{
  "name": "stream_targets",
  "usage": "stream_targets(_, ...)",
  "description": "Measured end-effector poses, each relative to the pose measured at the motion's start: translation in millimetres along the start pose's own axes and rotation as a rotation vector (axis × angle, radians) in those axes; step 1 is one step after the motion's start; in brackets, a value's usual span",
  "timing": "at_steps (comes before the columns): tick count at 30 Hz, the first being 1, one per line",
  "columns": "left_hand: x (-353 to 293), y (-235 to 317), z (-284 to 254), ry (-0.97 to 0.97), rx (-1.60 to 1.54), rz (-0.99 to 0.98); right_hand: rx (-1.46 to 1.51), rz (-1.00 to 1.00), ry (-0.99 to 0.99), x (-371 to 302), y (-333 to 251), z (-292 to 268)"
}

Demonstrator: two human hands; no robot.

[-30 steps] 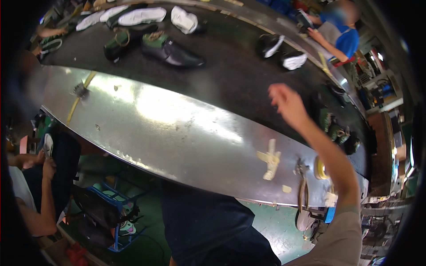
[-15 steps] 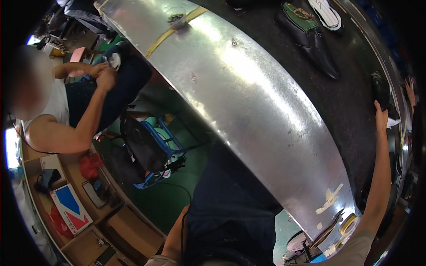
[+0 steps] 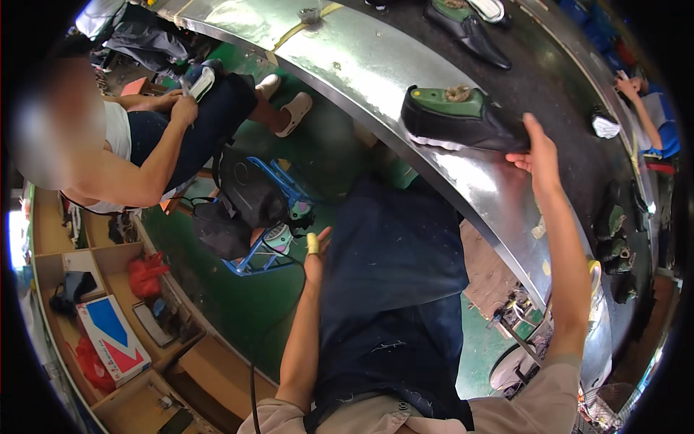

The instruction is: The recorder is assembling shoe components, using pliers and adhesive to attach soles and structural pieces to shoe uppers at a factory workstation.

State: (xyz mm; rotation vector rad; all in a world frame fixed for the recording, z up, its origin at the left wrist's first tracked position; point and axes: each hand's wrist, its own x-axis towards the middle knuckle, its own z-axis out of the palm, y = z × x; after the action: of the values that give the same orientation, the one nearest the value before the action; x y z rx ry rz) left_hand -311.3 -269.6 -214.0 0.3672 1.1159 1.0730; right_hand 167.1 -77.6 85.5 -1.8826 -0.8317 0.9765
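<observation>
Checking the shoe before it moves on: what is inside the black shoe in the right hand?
A green shoe last fills the black leather shoe held by the right hand; its lower part is hidden.

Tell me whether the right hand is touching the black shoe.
Touching. The head view shows the right hand with its fingertips against the heel end of the black shoe on the metal table.

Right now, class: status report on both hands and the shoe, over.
Right hand gripping black shoe at its heel, above the steel bench. Left hand empty, lowered. Nothing blocking.
</observation>
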Motion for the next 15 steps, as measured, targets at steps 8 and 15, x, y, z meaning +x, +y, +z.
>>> stream_targets(8, -60, 62, 100, 0.179, 0.528, 0.579, -0.733, -0.599, 0.172, -12, 20, -24)
stream_targets(15, -31, 158, 268, 0.098, 0.817, 1.047, -0.910, -0.562, 0.253, 67, 72, -89)
